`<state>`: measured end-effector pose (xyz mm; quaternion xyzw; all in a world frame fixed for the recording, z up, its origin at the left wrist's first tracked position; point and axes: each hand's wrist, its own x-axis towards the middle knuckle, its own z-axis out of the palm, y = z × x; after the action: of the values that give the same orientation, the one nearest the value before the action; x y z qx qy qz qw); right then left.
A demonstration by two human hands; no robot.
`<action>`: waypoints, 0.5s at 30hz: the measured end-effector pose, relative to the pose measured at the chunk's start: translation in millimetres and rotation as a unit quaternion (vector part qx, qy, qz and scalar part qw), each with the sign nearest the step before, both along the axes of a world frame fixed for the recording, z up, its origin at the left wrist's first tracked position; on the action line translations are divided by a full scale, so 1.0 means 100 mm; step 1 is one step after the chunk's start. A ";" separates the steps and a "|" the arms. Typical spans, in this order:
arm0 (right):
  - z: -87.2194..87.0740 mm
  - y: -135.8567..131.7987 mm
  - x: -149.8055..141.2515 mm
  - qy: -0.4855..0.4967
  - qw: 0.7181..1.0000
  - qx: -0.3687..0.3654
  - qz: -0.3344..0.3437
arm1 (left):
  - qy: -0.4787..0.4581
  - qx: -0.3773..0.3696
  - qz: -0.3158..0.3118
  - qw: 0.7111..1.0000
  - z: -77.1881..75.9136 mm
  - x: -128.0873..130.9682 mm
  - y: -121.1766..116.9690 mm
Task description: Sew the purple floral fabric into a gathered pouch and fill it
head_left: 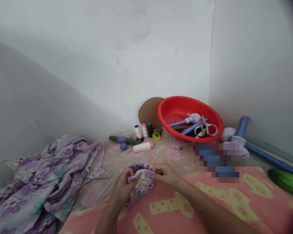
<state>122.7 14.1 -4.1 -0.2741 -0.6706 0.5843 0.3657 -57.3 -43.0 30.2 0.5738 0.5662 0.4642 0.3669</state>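
Being gripped between the left hand [121,186] and the right hand [164,174], a small bundle of purple-and-white floral cloth [142,183] is held over a pink blanket with yellow shapes [224,201]. The fingers of both hands are curled and pressed together over the folds, with the right fingertips [158,169] pinching the upper edge; this close hold appears to keep the gathered folds from slipping apart. A larger heap of similar floral cloth [39,185] is laid to the left, away from the hands. Ahead, a round red plastic basin [185,105] is tilted against the wall corner and a round brown cardboard disc [149,112], with silver-handled scissors [206,129] inside it. White, pink and dark green thread spools [144,130] are stood just beside it. Nothing is seen between the hands and these items. To the right, a pixelated blurred patch [218,162] hides whatever lies there, and bound blue tubes [241,128] are laid beyond it.
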 end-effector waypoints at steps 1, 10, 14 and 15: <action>0.01 -0.02 -0.01 0.003 1.000 -0.002 0.003 | -0.019 0.001 -0.007 1.000 -0.02 0.00 0.01; 0.05 -0.13 -0.12 0.008 1.000 -0.009 -0.012 | -0.042 -0.064 -0.050 0.996 -0.10 0.11 0.03; 0.06 -0.12 -0.11 0.010 1.000 -0.027 -0.003 | -0.027 -0.069 -0.050 0.996 -0.09 0.17 0.02; 0.07 -0.12 -0.10 0.011 1.000 -0.027 0.001 | -0.028 -0.072 -0.057 0.995 -0.08 0.18 0.02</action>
<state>112.7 2.0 3.0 -0.2771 -0.6511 0.6051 0.3649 -39.1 -41.0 22.0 0.5643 0.5542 0.4164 0.4484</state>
